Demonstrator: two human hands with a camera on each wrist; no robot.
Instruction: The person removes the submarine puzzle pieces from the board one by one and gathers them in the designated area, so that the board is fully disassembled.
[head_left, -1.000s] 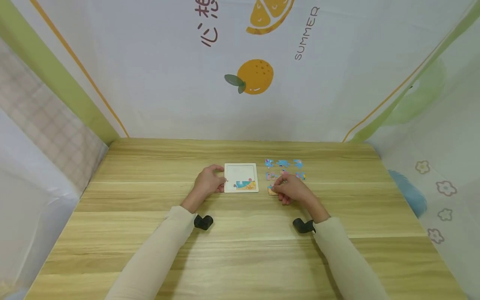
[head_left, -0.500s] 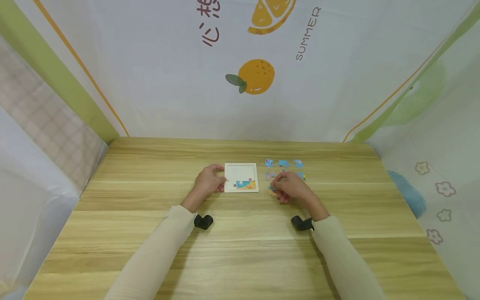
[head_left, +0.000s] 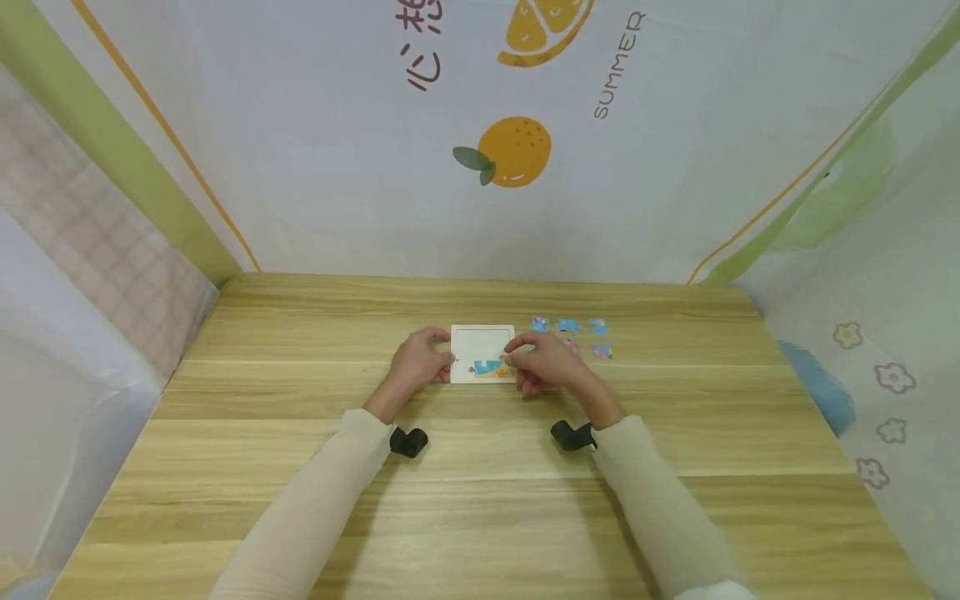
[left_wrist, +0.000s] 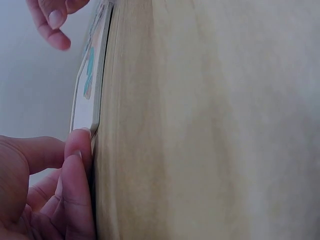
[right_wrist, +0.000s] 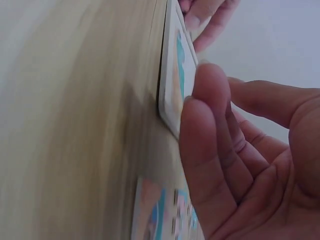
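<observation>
A white square puzzle board lies on the wooden table, with joined blue and sandy pieces in its lower right part. My left hand pinches the board's left edge. Over the right edge is my right hand, fingers bent near the joined pieces; no piece shows between them. Whether its fingertips touch the board cannot be told. In the right wrist view, a sandy and blue puzzle piece lies on the table beside the board. The right hand hides that piece in the head view.
Several loose puzzle pieces lie in rows right of the board, some partly hidden by my right hand. The wooden table extends towards me. A white printed cloth hangs behind its far edge.
My right hand has left the sandy piece at the right and moved left to the board's right edge. The left hand has stayed at the board's left edge.
</observation>
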